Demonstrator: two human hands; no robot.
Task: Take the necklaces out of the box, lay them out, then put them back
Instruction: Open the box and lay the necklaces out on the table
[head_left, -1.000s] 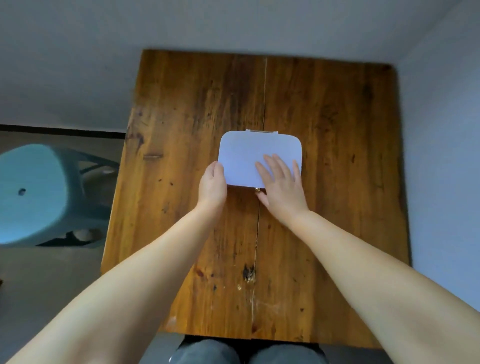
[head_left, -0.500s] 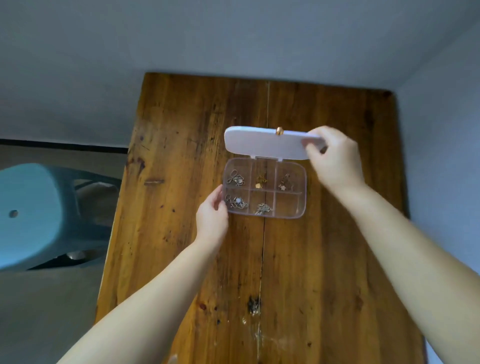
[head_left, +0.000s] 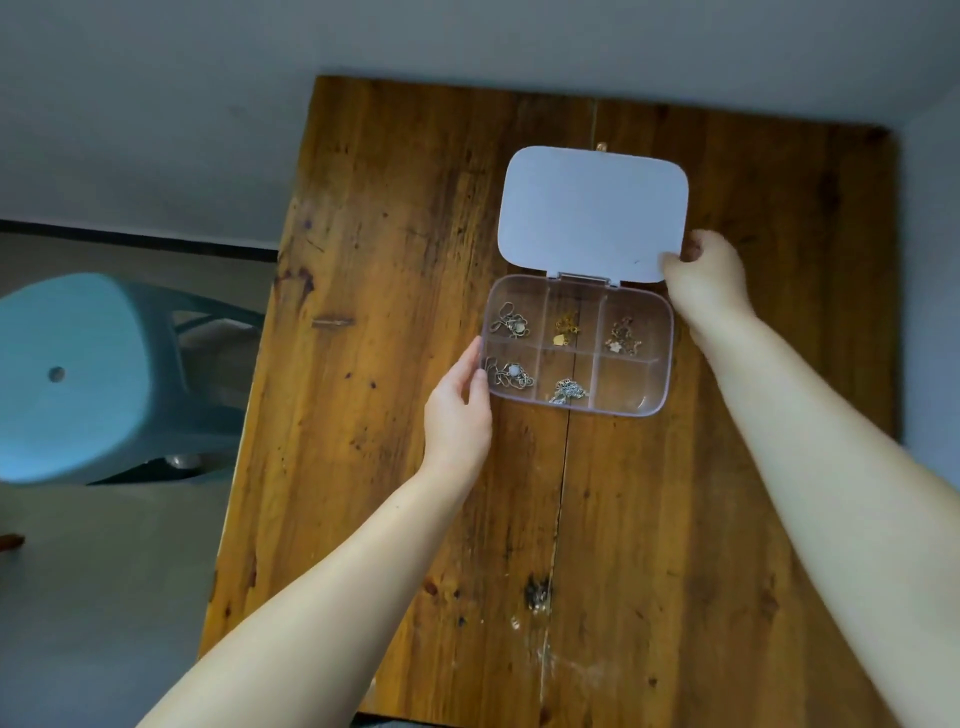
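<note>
Wooden table (head_left: 363, 364): dark-stained planks, one seam running lengthwise down the middle, scattered dark spots and scratches, pale scuffing toward the near edge. One item rests directly on it: clear compartmented box (head_left: 644, 387), sited toward the far end, straddling the seam, its white lid (head_left: 592, 213) folded open away from the viewer.

A plain home room: worn wooden table (head_left: 363, 364), teal plastic stool (head_left: 78, 374).

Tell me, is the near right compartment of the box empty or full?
Empty. The near right compartment shows only clear plastic with wood beneath, while the other five compartments of the box each hold a bunched necklace.
</note>
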